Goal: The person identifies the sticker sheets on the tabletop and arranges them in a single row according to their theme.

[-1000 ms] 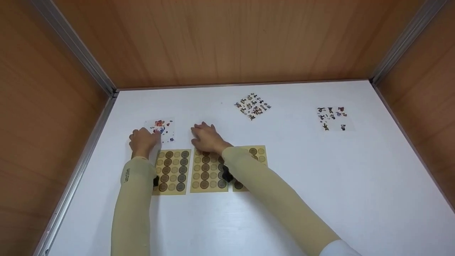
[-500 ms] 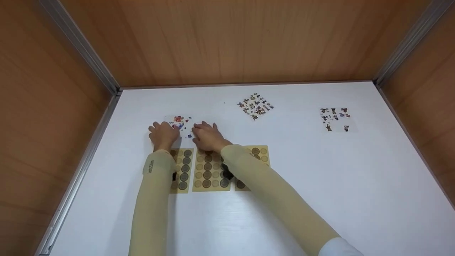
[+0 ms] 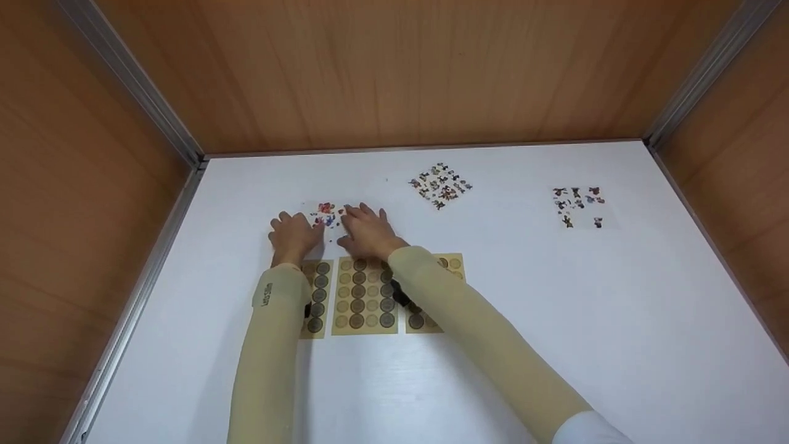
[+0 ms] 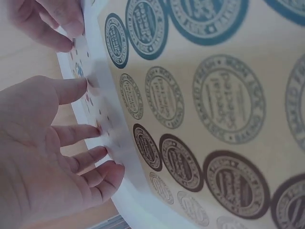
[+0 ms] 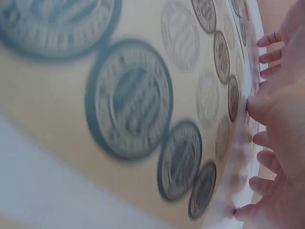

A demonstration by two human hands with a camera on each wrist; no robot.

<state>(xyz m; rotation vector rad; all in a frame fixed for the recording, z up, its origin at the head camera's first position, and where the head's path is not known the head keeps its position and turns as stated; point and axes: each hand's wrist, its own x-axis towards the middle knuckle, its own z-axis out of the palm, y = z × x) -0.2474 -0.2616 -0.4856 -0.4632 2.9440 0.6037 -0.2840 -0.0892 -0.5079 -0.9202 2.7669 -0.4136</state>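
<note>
A clear sticker sheet with small colourful figures point(image 3: 325, 209) lies flat on the table between the two hands. My left hand point(image 3: 293, 237) rests its thumb and fingertips on the sheet's left side, the fingers spread and slightly bent in the left wrist view. Over the sheet's right side my right hand point(image 3: 370, 233) lies palm down, fingers spread, fingertips touching the surface. Just nearer than the clear sheet are tan sheets of round stickers point(image 3: 365, 303), printed "Special Selected"; the forearms cover parts of the left and right ones.
A second clear sheet with small figures point(image 3: 440, 186) lies turned like a diamond farther back. A third figure sheet point(image 3: 577, 207) lies to the right on the white table point(image 3: 555, 320). Wooden panels point(image 3: 394, 74) wall the table at the back and sides.
The left hand has slid the clear sticker sheet rightward, up to the right hand. The right hand has moved slightly forward and right, and its fingers now lie over the sheet's right side.
</note>
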